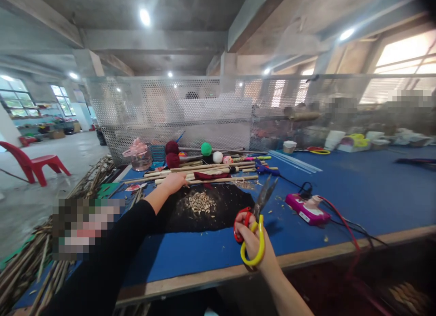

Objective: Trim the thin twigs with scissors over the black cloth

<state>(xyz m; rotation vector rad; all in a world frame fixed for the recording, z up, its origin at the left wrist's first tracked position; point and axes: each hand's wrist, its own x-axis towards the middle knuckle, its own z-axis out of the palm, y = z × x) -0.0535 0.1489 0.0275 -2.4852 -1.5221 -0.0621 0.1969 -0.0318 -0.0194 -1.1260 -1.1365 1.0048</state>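
Note:
My right hand (252, 239) grips a pair of scissors (264, 198) with one red and one yellow handle loop; the blades point up and away, slightly apart, above the blue table (211, 257). Across a black cloth (225, 217) my left hand (173, 183) reaches to the wooden sticks (225, 179) along its far edge. Its fingertips are at a stick, but whether they grip it cannot be made out. A small heap of pale cut pieces (200, 203) lies on the cloth, with a few scattered around it.
A magenta power strip (308, 210) with cables sits on the right. Behind the sticks are yarn balls (206, 148), a blue glue gun (267, 168) and a lidded jar (141, 160). Twigs (37, 243) are piled at left. A perforated metal screen (170, 111) stands behind the table.

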